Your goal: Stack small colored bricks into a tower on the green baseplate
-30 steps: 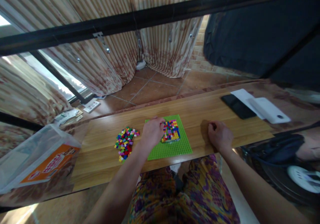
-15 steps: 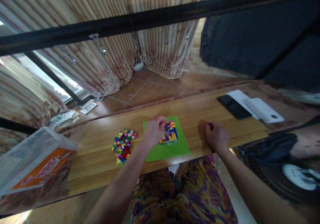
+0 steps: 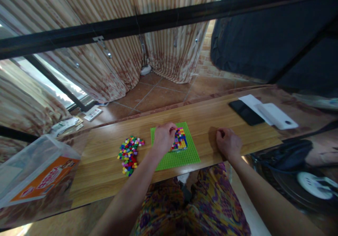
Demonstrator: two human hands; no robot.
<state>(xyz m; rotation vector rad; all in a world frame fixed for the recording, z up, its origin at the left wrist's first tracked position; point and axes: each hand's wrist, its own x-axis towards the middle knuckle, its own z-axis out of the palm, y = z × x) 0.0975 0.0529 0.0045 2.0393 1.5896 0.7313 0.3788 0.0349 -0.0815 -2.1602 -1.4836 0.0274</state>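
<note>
My left hand [image 3: 165, 136] is over a green studded baseplate [image 3: 191, 155], its fingers pinched at the left part of a block of multicoloured toy bricks [image 3: 181, 140]. Whatever sits between those fingertips is too small and too covered to make out. The hand hides part of the block's left side. To the left of my forearm, a loose pile of small coloured bricks [image 3: 129, 152] lies on the wooden table. My right hand [image 3: 228, 142] rests on the table right of the baseplate, fingers curled into a loose fist with nothing visible in it.
A black phone [image 3: 246, 112] and a white box [image 3: 277, 115] lie on the wooden table [image 3: 206, 116] at the right. A clear plastic tub [image 3: 47, 172] with an orange label stands at the left. Curtains [image 3: 111, 63] hang beyond a dark bar [image 3: 158, 23].
My left hand has shifted slightly right over the brick block, covering more of its left side. My right hand stays in place on the table.
</note>
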